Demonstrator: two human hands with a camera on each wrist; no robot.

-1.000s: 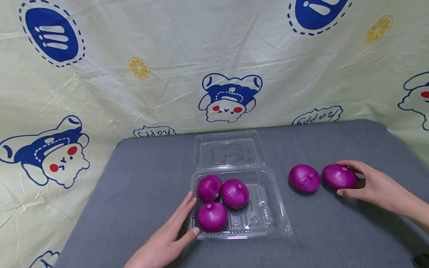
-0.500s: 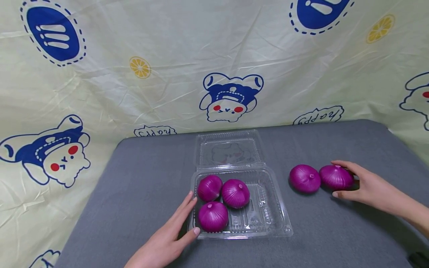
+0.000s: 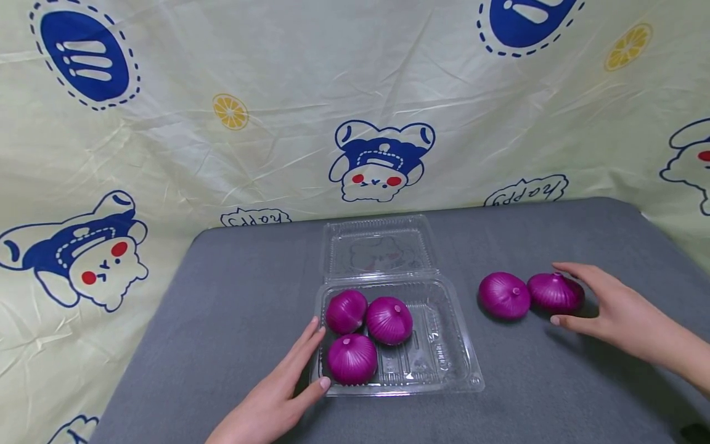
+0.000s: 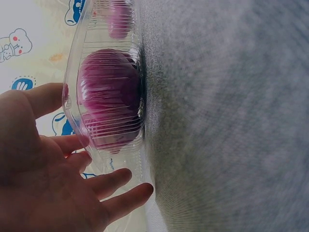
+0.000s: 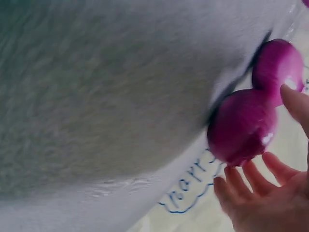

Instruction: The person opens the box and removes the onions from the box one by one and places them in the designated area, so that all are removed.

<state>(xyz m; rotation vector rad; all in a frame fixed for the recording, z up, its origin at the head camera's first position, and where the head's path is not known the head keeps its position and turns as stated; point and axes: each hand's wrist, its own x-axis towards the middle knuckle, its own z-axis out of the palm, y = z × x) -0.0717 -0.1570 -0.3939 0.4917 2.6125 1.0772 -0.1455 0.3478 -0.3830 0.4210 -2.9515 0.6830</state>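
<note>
A clear plastic clamshell box [image 3: 444, 370] lies with its lid back, and three purple onions fill its left side, among them a front onion [image 3: 352, 359]. My left hand [image 3: 272, 394] rests at the box's left side with fingers extended; in the left wrist view its fingertips meet the clear rim. Right of the box, a purple onion [image 3: 503, 296] sits against another onion [image 3: 554, 293]. Around that outer one my right hand [image 3: 616, 308] is spread, thumb in front and fingers behind, with a gap before the palm. The right wrist view shows fingertips [image 5: 235, 169] close by its underside; firm contact is unclear.
The box's raised lid [image 3: 379, 250] lies flat toward the back of the grey-covered table [image 3: 255, 277]. Behind the table hangs a cream sheet [image 3: 288, 160] with cartoon prints. A dark object [image 3: 694, 433] shows at the lower right corner.
The outer onion has shifted left until it touches its neighbour, and its top has tipped. My right hand went left with it, then loosened slightly. The left hand has stayed in place.
</note>
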